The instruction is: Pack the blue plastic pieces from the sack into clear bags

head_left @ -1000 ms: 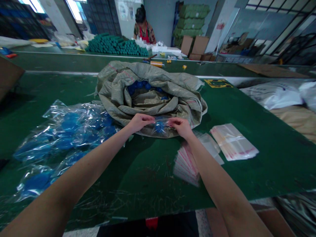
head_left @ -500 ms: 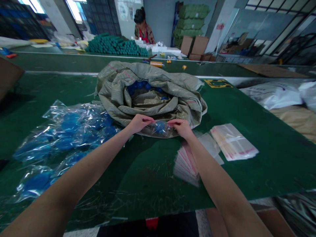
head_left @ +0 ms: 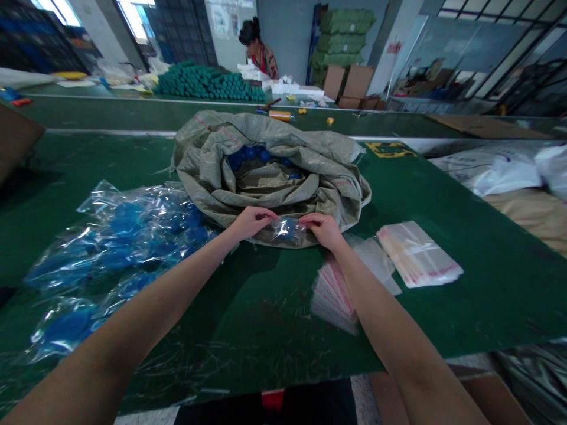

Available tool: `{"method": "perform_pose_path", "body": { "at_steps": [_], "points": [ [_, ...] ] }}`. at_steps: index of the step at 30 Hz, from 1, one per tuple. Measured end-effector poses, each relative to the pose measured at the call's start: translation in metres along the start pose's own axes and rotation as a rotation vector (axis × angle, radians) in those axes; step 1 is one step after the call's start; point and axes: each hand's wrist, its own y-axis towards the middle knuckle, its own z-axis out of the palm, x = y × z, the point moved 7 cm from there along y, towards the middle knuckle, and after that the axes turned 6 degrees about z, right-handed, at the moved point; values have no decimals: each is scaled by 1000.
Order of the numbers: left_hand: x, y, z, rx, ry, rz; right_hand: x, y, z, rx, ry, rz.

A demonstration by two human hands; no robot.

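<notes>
Clear bag (head_left: 289, 232), blue piece (head_left: 286, 226) inside, sits between the fingers of left hand (head_left: 249, 223) and right hand (head_left: 325, 229), both pinching its crosswise top edge, neither nearer.

A shiny, creased clear plastic bag (head_left: 296, 235), with a blue piece (head_left: 284, 226) inside, sits at the woven sack's (head_left: 208, 168) near edge.

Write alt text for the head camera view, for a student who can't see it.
A person's left-hand grip and right-hand grip hold a clear plastic bag with a blue item inside, by an open woven sack of round blue items. On the green table, bagged blue items lie to the left and flat clear bags to the right.
</notes>
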Motion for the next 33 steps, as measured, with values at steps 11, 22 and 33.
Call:
{"method": "perform_pose_path", "body": {
  "at_steps": [11, 22, 33],
  "points": [
    [2, 1, 6, -15, 19, -2, -6, -1, 2, 49, 151, 232],
    [9, -3, 5, -58, 36, -51, -4, -4, 9, 120, 75, 244],
    [13, -14, 11, -47, -4, -238, -5, -6, 11, 142, 127, 301]
  ]
}}
